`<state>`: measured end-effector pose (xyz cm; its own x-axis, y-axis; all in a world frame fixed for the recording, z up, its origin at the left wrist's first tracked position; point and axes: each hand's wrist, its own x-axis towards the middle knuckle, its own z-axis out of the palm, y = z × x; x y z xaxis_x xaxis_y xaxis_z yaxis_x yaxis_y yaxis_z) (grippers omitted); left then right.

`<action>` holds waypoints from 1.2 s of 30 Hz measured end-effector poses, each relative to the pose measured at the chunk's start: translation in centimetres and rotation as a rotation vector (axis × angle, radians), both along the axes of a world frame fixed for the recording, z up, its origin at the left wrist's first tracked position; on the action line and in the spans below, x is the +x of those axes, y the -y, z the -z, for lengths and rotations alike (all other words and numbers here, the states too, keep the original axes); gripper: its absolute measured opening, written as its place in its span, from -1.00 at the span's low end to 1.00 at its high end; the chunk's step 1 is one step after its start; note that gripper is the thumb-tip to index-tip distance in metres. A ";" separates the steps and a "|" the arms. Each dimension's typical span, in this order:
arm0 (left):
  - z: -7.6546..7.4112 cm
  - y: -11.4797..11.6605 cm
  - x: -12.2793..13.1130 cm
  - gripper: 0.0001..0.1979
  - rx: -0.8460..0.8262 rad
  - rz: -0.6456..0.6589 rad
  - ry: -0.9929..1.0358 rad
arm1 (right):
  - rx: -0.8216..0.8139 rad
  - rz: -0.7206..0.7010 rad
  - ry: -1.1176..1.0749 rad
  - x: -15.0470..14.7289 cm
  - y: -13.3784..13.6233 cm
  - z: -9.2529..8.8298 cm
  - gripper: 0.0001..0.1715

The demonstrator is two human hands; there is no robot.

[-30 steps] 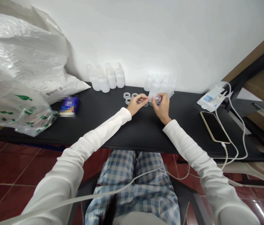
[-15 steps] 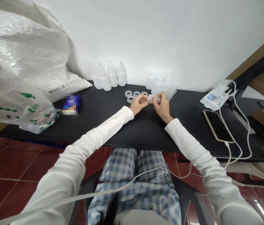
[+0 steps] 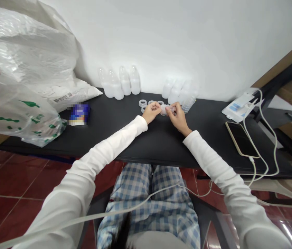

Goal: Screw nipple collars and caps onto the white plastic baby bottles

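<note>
Over the black table, my right hand (image 3: 178,117) pinches a clear plastic piece (image 3: 167,110), perhaps a small bottle or bottle part. My left hand (image 3: 151,112) is curled, its fingertips meeting the piece's left end. Just beyond my hands lie several translucent plastic rings (image 3: 142,103). Further back, against the wall, stand four translucent bottles (image 3: 118,83) in a row. A second cluster of whitish bottles (image 3: 179,93) sits behind my right hand.
Large plastic bags (image 3: 18,103) and a white sack (image 3: 70,95) crowd the table's left, next to a blurred blue packet (image 3: 79,114). On the right lie a phone (image 3: 241,140) with a white cable (image 3: 265,152) and a white box (image 3: 237,109).
My hands have drawn closer together around the clear piece, and my left fingers now reach its end. The whole view has shifted slightly.
</note>
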<state>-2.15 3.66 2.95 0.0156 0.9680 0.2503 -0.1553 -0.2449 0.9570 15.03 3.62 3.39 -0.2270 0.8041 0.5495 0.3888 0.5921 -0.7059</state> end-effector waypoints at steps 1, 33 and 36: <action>0.0 -0.1 -0.1 -0.79 -0.011 0.007 -0.005 | 0.000 0.005 0.008 0.0 0.0 -0.1 -0.42; -2.6 0.5 -2.8 -0.77 0.464 -0.059 -0.682 | -0.294 -0.324 -0.344 0.5 -1.0 0.5 -0.36; -1.9 0.2 -2.8 -0.78 0.532 -0.072 -0.680 | -0.286 -0.308 -0.353 0.5 -0.8 0.2 -0.37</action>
